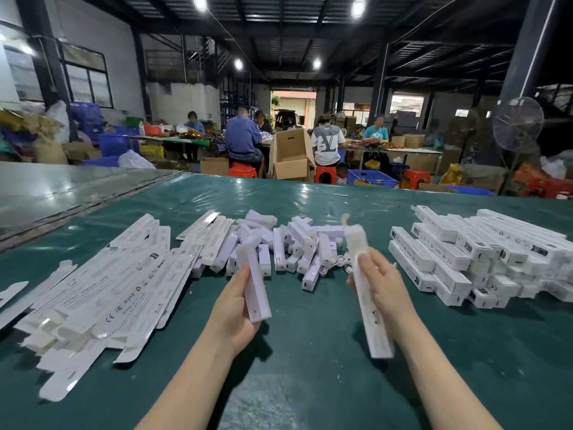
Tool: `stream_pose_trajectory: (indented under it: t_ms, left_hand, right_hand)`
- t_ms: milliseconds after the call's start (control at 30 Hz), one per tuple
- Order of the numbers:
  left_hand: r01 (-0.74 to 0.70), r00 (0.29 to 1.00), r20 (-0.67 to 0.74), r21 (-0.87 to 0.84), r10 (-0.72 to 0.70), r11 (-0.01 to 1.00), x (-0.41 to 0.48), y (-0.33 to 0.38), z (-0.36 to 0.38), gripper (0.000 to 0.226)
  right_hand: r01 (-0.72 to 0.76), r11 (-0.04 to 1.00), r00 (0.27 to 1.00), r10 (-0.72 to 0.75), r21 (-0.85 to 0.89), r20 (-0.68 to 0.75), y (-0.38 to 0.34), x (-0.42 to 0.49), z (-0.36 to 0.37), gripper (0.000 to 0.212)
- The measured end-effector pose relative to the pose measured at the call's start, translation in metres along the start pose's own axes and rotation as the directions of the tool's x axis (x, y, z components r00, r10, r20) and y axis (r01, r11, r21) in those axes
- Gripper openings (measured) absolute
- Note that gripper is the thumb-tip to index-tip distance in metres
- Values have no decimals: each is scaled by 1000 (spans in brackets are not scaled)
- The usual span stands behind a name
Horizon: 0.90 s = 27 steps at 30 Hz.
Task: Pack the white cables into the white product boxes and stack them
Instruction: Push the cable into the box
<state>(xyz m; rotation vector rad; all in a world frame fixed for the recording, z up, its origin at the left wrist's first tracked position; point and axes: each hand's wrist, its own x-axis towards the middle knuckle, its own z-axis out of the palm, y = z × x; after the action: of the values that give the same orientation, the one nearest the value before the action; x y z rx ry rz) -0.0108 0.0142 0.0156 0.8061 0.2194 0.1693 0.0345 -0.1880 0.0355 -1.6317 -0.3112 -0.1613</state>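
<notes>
Glossy green table cover, cardboard boxes

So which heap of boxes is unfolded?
The left heap: flat printed sheets with loose tabs. The right stack holds closed, squared-up boxes.

Two hands, two boxes held, three white heaps, five seated people, four lamps, one fan.

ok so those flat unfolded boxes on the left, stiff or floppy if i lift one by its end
Probably floppy: the flat boxes look like thin single-layer card, so one held by an end would likely sag, and weigh little. Their glossy faces overlap in a loose fan, so pulling one may slide its neighbours along.
</notes>
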Motion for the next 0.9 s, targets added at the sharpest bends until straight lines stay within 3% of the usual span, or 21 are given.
stream_pose_trajectory:
  t_ms: [33,67,100,167,267,333,467,533,700,900]
  left_hand:
    - [-22,1000,12,14,22,1000,0,1,0,22]
    - [-48,998,39,10,47,999,1,3,0,25]
    - [-69,995,77,-14,70,998,1,5,0,29]
    - [-93,981,161,-84,106,992,0,8,1,37]
    - [-142,952,254,-133,172,981,0,6,0,49]
    - [-196,942,257,-98,215,976,1,4,1,44]
    - [-264,964,51,95,261,960,6,-4,-4,14]
    - [-254,967,16,153,254,955,8,-5,-9,5]
    - [-223,974,17,182,224,958,11,-8,-10,5]
    - [-269,963,24,201,269,942,15,-12,-12,8]
  right_hand:
    - [144,936,987,-158,-322,-17,-1,2,-1,4]
    - [228,787,964,-265,-573,21,0,3,-2,10]
    - [248,647,953,-296,-721,63,0,3,-1,20]
    - [228,468,960,-257,-854,115,4,1,3,34]
    - [304,351,952,-89,-886,292,23,-4,14,38]
    - [330,342,942,-65,-880,329,30,-4,16,40]
    - [348,345,936,-73,-872,344,34,-2,14,42]
    - [375,337,925,-70,-864,374,35,-3,15,41]
    - [408,326,912,-105,-853,396,35,-3,15,38]
    - [404,411,911,-104,-817,398,29,-6,18,34]
